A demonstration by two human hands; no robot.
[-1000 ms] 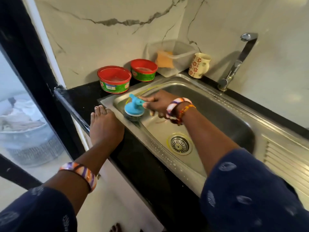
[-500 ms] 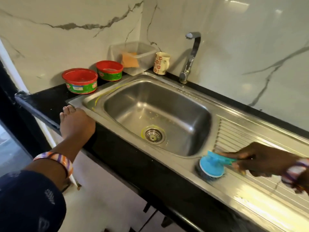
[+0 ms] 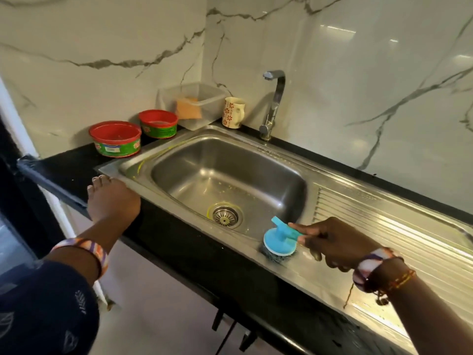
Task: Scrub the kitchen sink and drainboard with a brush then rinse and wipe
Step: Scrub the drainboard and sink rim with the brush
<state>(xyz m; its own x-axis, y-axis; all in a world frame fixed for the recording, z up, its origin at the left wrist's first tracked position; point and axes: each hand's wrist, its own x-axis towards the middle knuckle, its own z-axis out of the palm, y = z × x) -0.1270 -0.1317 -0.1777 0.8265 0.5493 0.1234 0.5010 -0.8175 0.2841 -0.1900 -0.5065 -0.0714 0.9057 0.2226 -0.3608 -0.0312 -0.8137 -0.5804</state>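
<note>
The brush [image 3: 280, 240], a blue-handled scrubber with a dark wire pad beneath, sits on the steel front rim at the near right corner of the sink [image 3: 179, 162], where the drainboard [image 3: 384, 221] begins. The right hand [image 3: 335, 242] has its fingers curled around the blue handle and bears down on it. The left hand [image 3: 112, 198] lies flat, fingers straight, on the edge of the black bench [image 3: 71, 165] at the sink's left corner, holding nothing.

The rim here is narrow and looks wet, though glare makes that hard to confirm. A hard stroke could skid the brush off the front edge onto the bench or floor, or drop it into the basin. The grip sits at the handle's end, so the pad may tip and scrub unevenly. A wide sweep towards the back could knock the mug [image 3: 233, 112].

Counted: one brush, one basin, one drain strainer [image 3: 225, 216], one tap [image 3: 273, 103], two red-topped tubs [image 3: 115, 138] [image 3: 158, 123], one clear container [image 3: 192, 103] with an orange sponge [image 3: 189, 107] inside, one mug.
</note>
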